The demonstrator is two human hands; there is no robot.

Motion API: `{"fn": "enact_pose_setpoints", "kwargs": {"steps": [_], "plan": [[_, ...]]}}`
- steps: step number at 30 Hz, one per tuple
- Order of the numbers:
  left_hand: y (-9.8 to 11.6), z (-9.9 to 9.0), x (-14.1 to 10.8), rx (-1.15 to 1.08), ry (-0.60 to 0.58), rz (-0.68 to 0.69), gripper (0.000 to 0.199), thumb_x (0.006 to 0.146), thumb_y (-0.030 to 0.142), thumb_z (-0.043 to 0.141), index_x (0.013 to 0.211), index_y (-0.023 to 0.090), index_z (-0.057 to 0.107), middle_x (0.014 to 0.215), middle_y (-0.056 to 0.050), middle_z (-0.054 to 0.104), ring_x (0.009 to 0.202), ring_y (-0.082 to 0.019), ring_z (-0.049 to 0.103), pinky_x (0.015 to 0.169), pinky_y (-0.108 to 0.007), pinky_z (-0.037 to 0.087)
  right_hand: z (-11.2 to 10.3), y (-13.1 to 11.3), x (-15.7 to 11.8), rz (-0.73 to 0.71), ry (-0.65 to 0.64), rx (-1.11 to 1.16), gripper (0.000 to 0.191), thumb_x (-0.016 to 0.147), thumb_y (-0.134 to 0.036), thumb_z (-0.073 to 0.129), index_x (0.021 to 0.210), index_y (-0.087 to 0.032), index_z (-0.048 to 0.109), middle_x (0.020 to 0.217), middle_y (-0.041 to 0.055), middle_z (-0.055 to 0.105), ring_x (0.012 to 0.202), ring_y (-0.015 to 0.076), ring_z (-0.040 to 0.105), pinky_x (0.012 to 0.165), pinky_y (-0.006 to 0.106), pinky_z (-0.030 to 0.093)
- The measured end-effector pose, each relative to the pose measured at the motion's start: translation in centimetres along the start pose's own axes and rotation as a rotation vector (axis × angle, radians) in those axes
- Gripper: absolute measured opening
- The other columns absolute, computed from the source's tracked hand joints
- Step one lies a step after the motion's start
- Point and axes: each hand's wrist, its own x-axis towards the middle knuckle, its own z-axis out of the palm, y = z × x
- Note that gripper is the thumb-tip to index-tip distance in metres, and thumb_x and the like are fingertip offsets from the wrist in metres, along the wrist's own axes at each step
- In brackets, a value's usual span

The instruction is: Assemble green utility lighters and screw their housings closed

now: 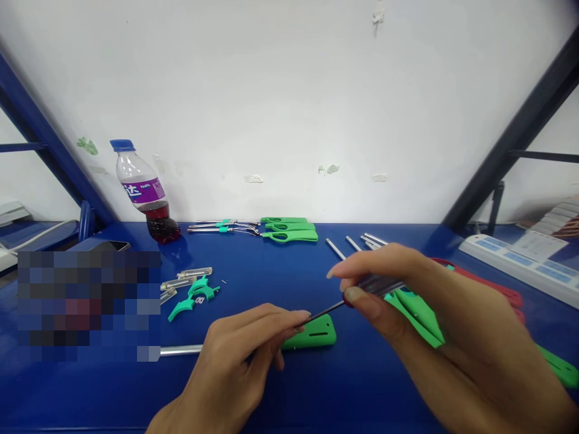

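Note:
A long-nosed green lighter lies across the front of the table, its metal tube pointing left. My left hand is closed over its middle, hiding that part. The left fingertips also meet at the tip of a thin screwdriver shaft; whether a screw sits there is too small to tell. My right hand grips the screwdriver's clear handle between thumb and fingers, tilted down to the left. Behind the right hand, more green handle shells and metal tubes are partly hidden.
Several green lighter handles with metal rods lie by the wall. Clear tanks and teal triggers lie at left. A drink bottle leans nearby. Red handle shells and a white power strip are at right. A blurred patch hides the left side.

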Motion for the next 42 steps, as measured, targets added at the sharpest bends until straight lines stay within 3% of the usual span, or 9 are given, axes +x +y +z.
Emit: {"fn": "enact_pose_setpoints", "kwargs": {"steps": [7,21,27,35,42], "plan": [[-0.2,0.1,-0.3,-0.003,-0.009,-0.008,0.043,0.105,0.002,0.055,0.131,0.030,0.076,0.098,0.002,0.080,0.057,-0.006,0.067,0.062,-0.015,0.057,-0.1,-0.1,-0.2,-0.017,-0.004,0.011,0.018,0.109,-0.022,0.058,0.121,-0.035,0.062,0.105,-0.0081,0.077,0.088,0.0105,0.076,0.072,0.016,0.057],[0.3,0.2,-0.2,-0.044,0.018,-0.083,0.044,0.104,0.003,0.059,0.126,0.036,0.078,0.098,0.006,0.082,0.056,-0.004,0.069,0.063,-0.013,0.058,-0.1,0.0,-0.1,-0.041,0.004,0.008,0.021,0.107,-0.021,0.058,0.122,-0.036,0.063,0.106,-0.0082,0.077,0.088,0.0099,0.076,0.075,0.015,0.059],[1.1,0.5,-0.1,-0.120,0.041,-0.220,0.040,0.102,0.009,0.067,0.123,0.041,0.080,0.093,0.011,0.084,0.052,-0.003,0.071,0.064,-0.012,0.060,0.0,0.0,-0.3,0.025,0.054,0.000,0.020,0.106,-0.026,0.062,0.121,-0.038,0.060,0.100,-0.0106,0.077,0.082,0.0104,0.077,0.075,0.015,0.061],[2.4,1.0,0.1,-0.280,0.057,-0.508,0.019,0.104,0.025,0.069,0.117,0.030,0.083,0.093,0.002,0.083,0.048,-0.010,0.072,0.050,-0.020,0.061,0.1,0.4,-0.1,-0.002,0.104,0.041,0.018,0.107,-0.028,0.062,0.122,-0.038,0.061,0.096,-0.0101,0.077,0.078,0.0104,0.077,0.072,0.016,0.063],[2.1,1.4,-0.1,-0.167,0.068,-0.395,0.026,0.101,0.019,0.071,0.121,0.033,0.080,0.086,0.005,0.083,0.062,-0.012,0.077,0.052,-0.015,0.057,0.1,-0.1,0.0,-0.006,0.146,0.011,0.016,0.104,-0.024,0.067,0.116,-0.035,0.063,0.093,-0.0118,0.078,0.071,0.0086,0.073,0.067,0.015,0.060]]}}
